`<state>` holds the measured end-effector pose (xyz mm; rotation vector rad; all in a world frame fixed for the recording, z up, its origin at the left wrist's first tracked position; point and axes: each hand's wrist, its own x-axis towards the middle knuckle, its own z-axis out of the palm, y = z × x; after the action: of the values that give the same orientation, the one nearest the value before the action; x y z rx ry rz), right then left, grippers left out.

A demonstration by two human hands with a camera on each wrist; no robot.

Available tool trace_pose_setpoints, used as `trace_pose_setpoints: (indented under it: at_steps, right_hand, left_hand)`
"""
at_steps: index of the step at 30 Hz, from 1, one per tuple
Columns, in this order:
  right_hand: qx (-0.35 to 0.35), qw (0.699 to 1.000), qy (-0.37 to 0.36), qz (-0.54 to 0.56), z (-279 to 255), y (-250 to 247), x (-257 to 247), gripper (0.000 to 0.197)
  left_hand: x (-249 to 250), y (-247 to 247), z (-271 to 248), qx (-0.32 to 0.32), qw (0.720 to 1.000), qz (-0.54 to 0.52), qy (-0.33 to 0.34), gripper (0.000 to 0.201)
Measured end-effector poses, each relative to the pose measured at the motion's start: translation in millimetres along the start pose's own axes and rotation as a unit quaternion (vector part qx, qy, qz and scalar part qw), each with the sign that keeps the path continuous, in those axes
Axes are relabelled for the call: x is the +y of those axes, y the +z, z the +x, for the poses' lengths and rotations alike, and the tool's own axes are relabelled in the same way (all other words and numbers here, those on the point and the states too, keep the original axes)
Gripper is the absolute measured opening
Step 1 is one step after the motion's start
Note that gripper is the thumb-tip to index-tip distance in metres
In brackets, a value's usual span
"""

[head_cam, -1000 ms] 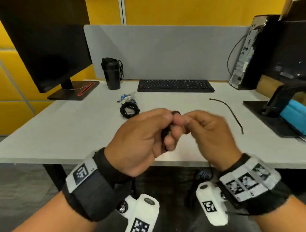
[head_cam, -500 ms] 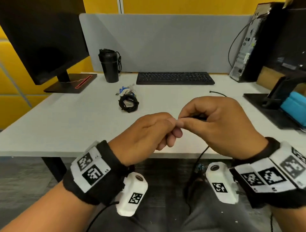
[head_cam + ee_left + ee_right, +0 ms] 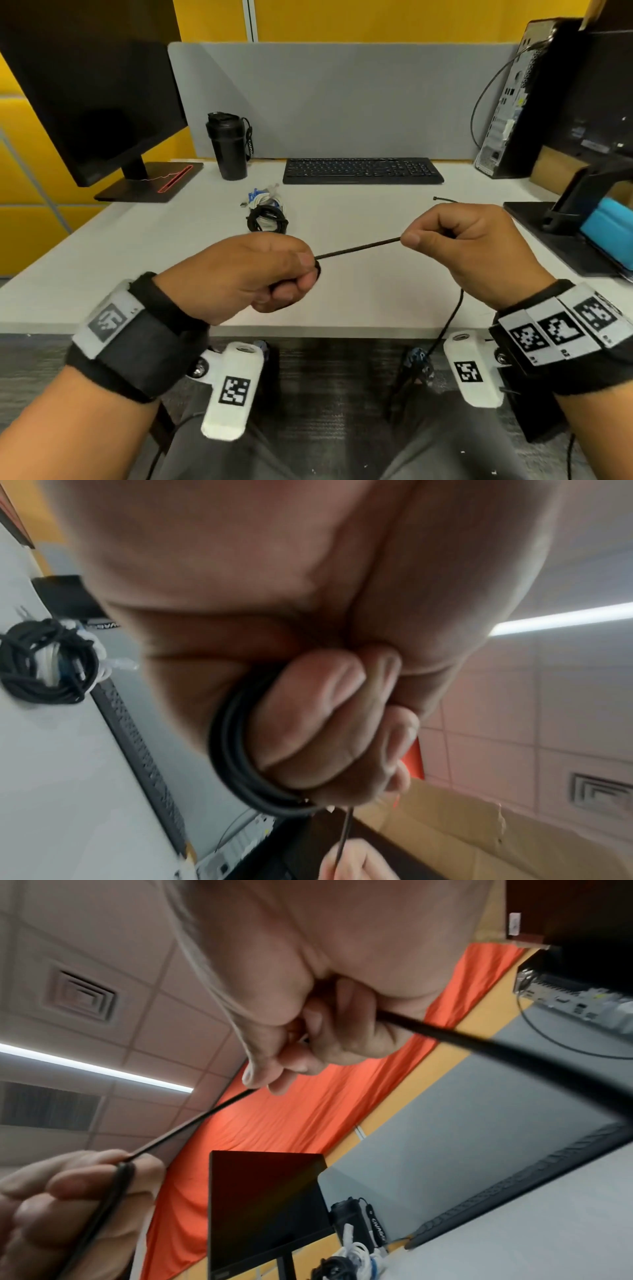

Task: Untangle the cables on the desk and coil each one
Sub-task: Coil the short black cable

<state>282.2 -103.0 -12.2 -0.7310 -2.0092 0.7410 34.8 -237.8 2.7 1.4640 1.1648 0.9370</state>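
Note:
A thin black cable [image 3: 358, 247] runs taut between both hands above the desk's front edge. My left hand [image 3: 260, 274] is fisted around several small loops of it [image 3: 236, 750], wound round the fingers. My right hand [image 3: 455, 246] pinches the cable [image 3: 192, 1123] between thumb and forefinger; the rest passes through the fist, drops off the desk edge [image 3: 445, 329] and its free end [image 3: 442, 199] shows beyond the knuckles. A coiled black cable [image 3: 267, 221] lies mid-desk with a white and blue cable bundle [image 3: 262, 200] just behind it.
A keyboard [image 3: 363, 170] and a black bottle [image 3: 227, 150] stand at the back of the white desk [image 3: 120, 257]. A monitor [image 3: 92, 113] is at the left, a PC tower [image 3: 513, 102] and another monitor stand [image 3: 575, 212] at the right.
The hands, first together at the coil, have drawn apart; my right hand slid right along the cable, and a straight stretch now spans between them.

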Motion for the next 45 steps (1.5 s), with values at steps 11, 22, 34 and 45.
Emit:
trace_pose_setpoints:
  at_steps: [11, 22, 34, 45]
  right_hand:
    - [-0.157, 0.986, 0.011, -0.059, -8, 12, -18, 0.03]
    - [-0.083, 0.978, 0.06, 0.182, -7, 22, -11, 0.022]
    - [-0.137, 0.972, 0.019, 0.191, -14, 41, -33, 0.044]
    - [-0.183, 0.983, 0.03, -0.005, -40, 83, -17, 0.021]
  left_hand:
    - [19, -8, -12, 0.049, 0.986, 0.162, 0.007, 0.031]
    - [33, -49, -25, -0.036, 0.963, -0.26, 0.065, 0.024]
    - [24, 12, -2, 0.069, 0.986, -0.144, 0.04, 0.024]
    - [14, 5, 16, 0.235, 0.899, -0.336, 0.153, 0.026]
